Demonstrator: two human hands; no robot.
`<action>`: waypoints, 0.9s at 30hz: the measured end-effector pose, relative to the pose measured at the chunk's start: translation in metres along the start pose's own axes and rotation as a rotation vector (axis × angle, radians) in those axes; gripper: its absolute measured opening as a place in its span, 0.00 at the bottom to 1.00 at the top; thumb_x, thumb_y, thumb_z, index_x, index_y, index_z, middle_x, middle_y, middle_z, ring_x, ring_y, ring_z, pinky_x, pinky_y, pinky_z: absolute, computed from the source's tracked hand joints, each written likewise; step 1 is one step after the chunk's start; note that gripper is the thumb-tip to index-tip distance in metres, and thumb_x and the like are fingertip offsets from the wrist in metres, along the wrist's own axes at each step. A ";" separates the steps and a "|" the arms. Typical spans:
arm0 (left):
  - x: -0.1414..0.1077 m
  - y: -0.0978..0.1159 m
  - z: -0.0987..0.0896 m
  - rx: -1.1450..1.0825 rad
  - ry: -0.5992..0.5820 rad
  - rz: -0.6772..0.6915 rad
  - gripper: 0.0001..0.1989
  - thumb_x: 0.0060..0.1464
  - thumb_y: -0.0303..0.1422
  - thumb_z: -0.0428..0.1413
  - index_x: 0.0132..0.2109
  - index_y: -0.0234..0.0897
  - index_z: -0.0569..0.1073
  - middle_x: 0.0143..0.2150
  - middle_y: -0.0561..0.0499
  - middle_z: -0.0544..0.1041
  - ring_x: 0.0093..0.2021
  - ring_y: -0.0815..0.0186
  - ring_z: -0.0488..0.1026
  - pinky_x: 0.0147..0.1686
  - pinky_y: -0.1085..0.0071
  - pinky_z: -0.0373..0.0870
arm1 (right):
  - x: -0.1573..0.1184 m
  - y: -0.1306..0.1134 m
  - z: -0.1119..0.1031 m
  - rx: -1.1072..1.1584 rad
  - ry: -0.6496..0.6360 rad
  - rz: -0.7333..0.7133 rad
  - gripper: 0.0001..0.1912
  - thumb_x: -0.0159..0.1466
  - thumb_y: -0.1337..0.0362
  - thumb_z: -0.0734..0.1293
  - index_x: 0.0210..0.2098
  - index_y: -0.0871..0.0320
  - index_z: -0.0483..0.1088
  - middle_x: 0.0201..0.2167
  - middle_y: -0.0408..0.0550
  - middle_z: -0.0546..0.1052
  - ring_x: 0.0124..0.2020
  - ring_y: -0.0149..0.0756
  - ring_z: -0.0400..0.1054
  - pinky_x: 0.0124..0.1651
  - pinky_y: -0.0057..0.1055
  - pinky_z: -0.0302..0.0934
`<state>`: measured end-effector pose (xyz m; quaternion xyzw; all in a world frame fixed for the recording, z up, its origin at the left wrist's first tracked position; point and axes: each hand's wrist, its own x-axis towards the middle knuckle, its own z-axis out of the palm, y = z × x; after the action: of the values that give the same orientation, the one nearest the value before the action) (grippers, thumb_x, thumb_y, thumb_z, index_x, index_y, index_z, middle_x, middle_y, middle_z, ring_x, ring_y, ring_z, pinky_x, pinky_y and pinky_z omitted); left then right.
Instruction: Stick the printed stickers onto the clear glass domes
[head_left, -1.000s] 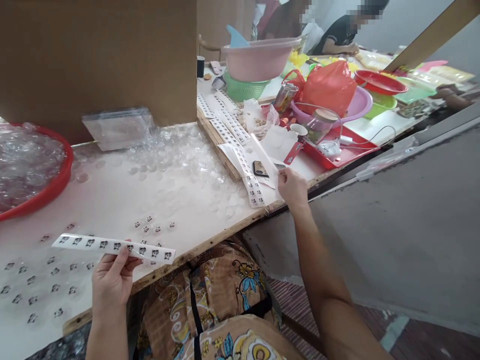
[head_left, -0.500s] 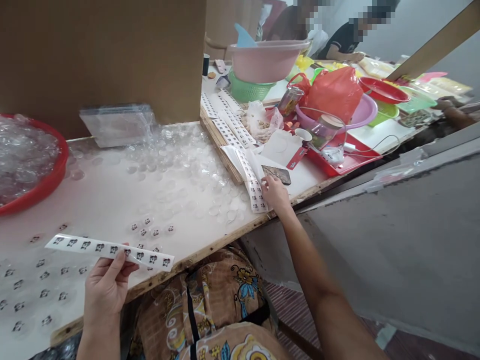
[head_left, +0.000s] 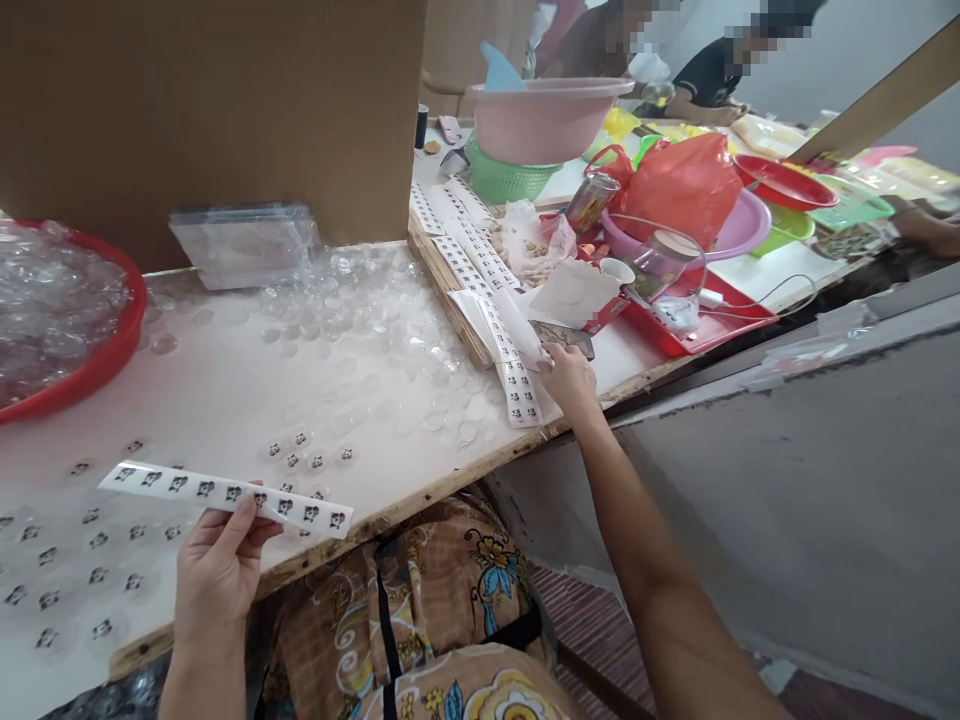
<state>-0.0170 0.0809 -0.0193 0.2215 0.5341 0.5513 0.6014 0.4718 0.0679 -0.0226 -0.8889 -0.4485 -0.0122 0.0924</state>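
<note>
Sticker strip: my strip of panda stickers (head_left: 225, 497) is above the near edge of the white surface (head_left: 225, 380), slanting down to the right, prints facing up.
Left hand: my left hand (head_left: 221, 565) pinches that strip, thumb on top and fingers beneath.
Stickered discs: clear discs with panda prints (head_left: 97, 575) are spread around and beyond the strip.
Plain discs: loose clear discs (head_left: 375, 310) crowd the middle and back, near a clear plastic case (head_left: 247, 250) by the cardboard (head_left: 225, 100).
Right hand: my right hand (head_left: 571, 385) is at the pale paper beside more sticker strips (head_left: 514, 385); I cannot tell whether its fingers grip it.
Phone: the phone (head_left: 571, 340) lies just beyond my right fingers.
Left side: a red basin (head_left: 139, 310) holds a heap of clear plastic pieces.
Right side: a red tray (head_left: 712, 335) sits below a purple basin (head_left: 752, 228) bearing a red bag (head_left: 682, 190).
Far back: a pink basin (head_left: 540, 120) rests on a green basket (head_left: 510, 178).
</note>
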 end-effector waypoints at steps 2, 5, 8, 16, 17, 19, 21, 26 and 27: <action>0.001 -0.001 0.000 0.001 -0.014 0.000 0.19 0.26 0.33 0.74 0.30 0.34 0.79 0.30 0.52 0.82 0.23 0.68 0.77 0.21 0.77 0.78 | -0.010 0.001 -0.004 0.012 -0.046 -0.034 0.24 0.64 0.62 0.63 0.58 0.58 0.66 0.48 0.60 0.71 0.48 0.48 0.66 0.49 0.39 0.59; 0.001 -0.002 0.001 0.009 -0.015 0.010 0.19 0.27 0.33 0.73 0.30 0.33 0.78 0.29 0.51 0.82 0.22 0.68 0.76 0.21 0.77 0.78 | -0.023 0.002 -0.011 0.050 -0.060 -0.084 0.24 0.62 0.63 0.64 0.58 0.61 0.67 0.48 0.62 0.72 0.48 0.50 0.66 0.51 0.41 0.59; -0.002 -0.002 0.003 0.016 -0.011 0.023 0.18 0.27 0.34 0.73 0.28 0.32 0.77 0.26 0.51 0.80 0.21 0.68 0.76 0.20 0.76 0.77 | -0.038 -0.012 -0.021 0.168 0.049 -0.149 0.21 0.62 0.63 0.64 0.53 0.62 0.70 0.46 0.61 0.73 0.47 0.49 0.67 0.51 0.43 0.60; -0.016 -0.007 0.004 0.021 0.009 0.160 0.17 0.36 0.37 0.71 0.33 0.33 0.79 0.27 0.51 0.80 0.23 0.68 0.76 0.22 0.75 0.77 | -0.129 -0.169 -0.036 0.812 -0.431 -0.680 0.13 0.65 0.61 0.64 0.48 0.55 0.71 0.44 0.51 0.76 0.43 0.39 0.71 0.42 0.34 0.66; -0.019 -0.008 0.004 0.017 0.023 0.191 0.16 0.37 0.37 0.70 0.35 0.34 0.79 0.27 0.51 0.80 0.23 0.68 0.76 0.23 0.75 0.77 | -0.142 -0.189 -0.034 0.839 -0.527 -0.737 0.14 0.65 0.61 0.64 0.50 0.55 0.70 0.46 0.51 0.76 0.44 0.38 0.71 0.42 0.33 0.66; -0.023 -0.011 0.003 -0.002 0.067 0.254 0.16 0.39 0.37 0.69 0.36 0.34 0.79 0.28 0.52 0.80 0.23 0.69 0.76 0.23 0.75 0.78 | -0.161 -0.219 -0.026 0.862 -0.616 -0.795 0.10 0.64 0.65 0.66 0.45 0.56 0.70 0.41 0.50 0.76 0.40 0.36 0.71 0.40 0.31 0.64; -0.025 -0.013 0.002 -0.028 0.108 0.298 0.16 0.40 0.37 0.69 0.36 0.34 0.79 0.29 0.52 0.81 0.22 0.69 0.76 0.24 0.75 0.78 | -0.172 -0.234 -0.017 0.890 -0.618 -0.798 0.03 0.64 0.68 0.65 0.38 0.57 0.70 0.35 0.47 0.76 0.35 0.34 0.69 0.37 0.29 0.62; -0.024 -0.008 -0.003 -0.084 0.021 0.192 0.17 0.40 0.36 0.70 0.39 0.34 0.79 0.26 0.52 0.80 0.21 0.68 0.76 0.22 0.74 0.77 | -0.175 -0.237 -0.002 0.974 -0.544 -0.739 0.02 0.65 0.67 0.64 0.37 0.56 0.67 0.30 0.44 0.76 0.30 0.31 0.69 0.33 0.26 0.60; -0.023 -0.007 -0.003 -0.089 -0.004 0.154 0.18 0.40 0.36 0.69 0.40 0.34 0.79 0.25 0.52 0.80 0.21 0.68 0.76 0.22 0.75 0.77 | -0.176 -0.236 -0.001 0.970 -0.511 -0.746 0.01 0.65 0.67 0.64 0.38 0.56 0.67 0.31 0.44 0.76 0.30 0.32 0.69 0.33 0.27 0.61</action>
<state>-0.0132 0.0575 -0.0170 0.2361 0.4891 0.6189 0.5675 0.1779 0.0651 -0.0033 -0.5066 -0.6885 0.3713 0.3626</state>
